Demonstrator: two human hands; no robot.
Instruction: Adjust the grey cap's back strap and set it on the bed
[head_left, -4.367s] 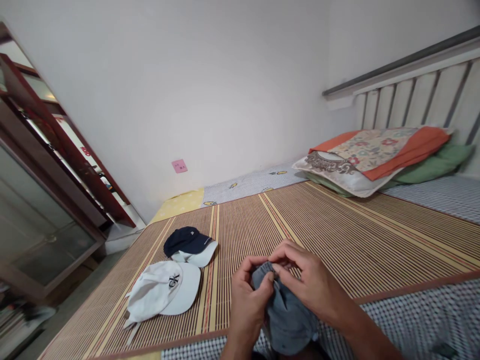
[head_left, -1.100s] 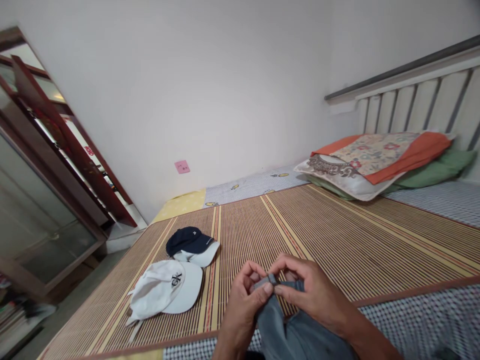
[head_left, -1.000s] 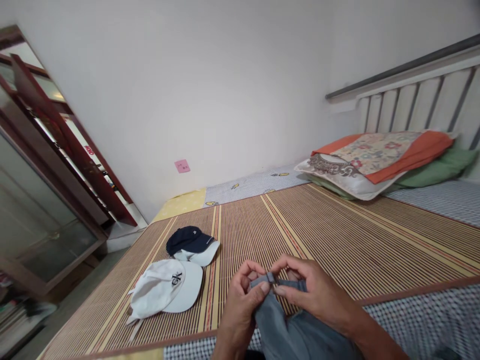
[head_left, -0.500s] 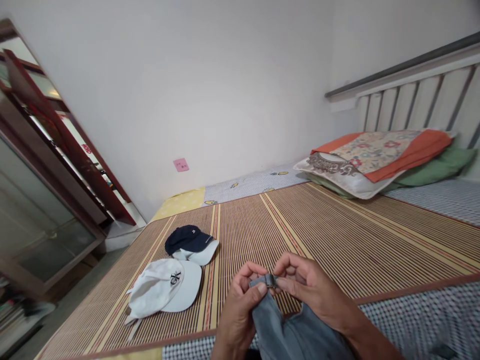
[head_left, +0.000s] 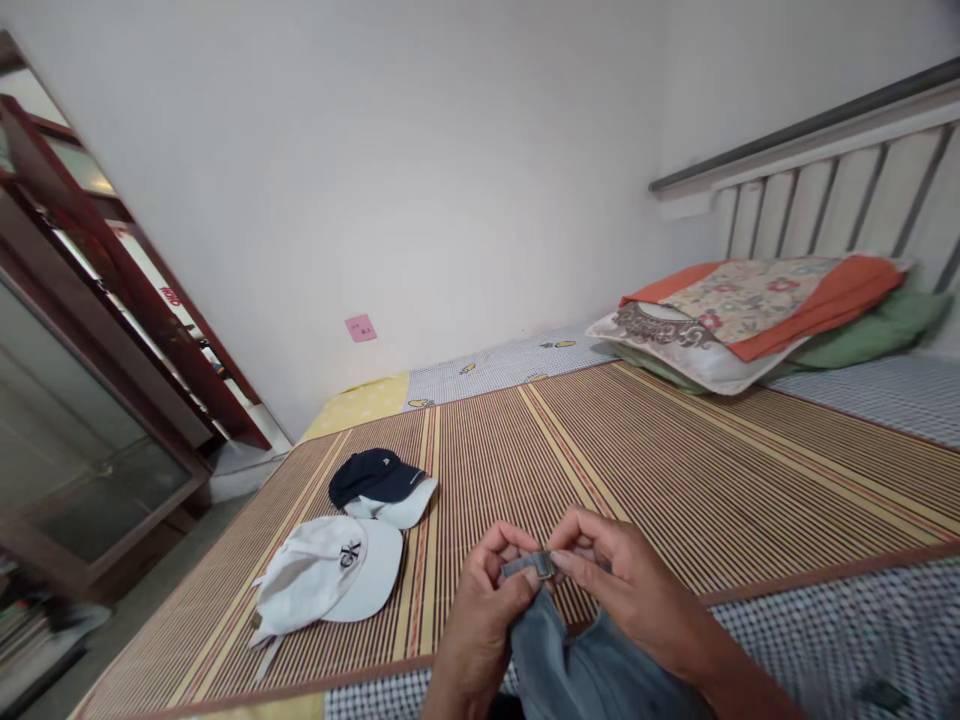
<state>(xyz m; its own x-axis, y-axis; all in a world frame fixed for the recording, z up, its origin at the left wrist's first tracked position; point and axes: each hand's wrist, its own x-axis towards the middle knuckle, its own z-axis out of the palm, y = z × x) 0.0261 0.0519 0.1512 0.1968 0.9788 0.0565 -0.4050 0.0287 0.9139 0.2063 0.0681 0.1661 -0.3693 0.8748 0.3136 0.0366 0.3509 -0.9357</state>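
Observation:
Near the bottom centre, my left hand [head_left: 484,610] pinches the end of a grey-blue strap [head_left: 523,566] that belongs to a grey-blue fabric item [head_left: 592,665]. My right hand [head_left: 630,585] has its thumb and forefinger closed at the small metal buckle [head_left: 545,565] on that strap. The fabric hangs below both hands and runs out of the frame at the bottom. To the left lie a white cap [head_left: 307,575] with dark letters and, just behind it, a navy cap [head_left: 375,477] with a pale brim.
A striped bamboo mat [head_left: 495,450] covers the bed. Pillows [head_left: 757,310] with an orange floral cover are stacked at the right, before a white slatted headboard [head_left: 840,195]. A glass-panelled cabinet [head_left: 90,430] and an open doorway are at the left.
The buckle has tilted slightly between my fingers, and the strap end has shifted a little. Both hands stay in nearly the same place. The caps have not moved.

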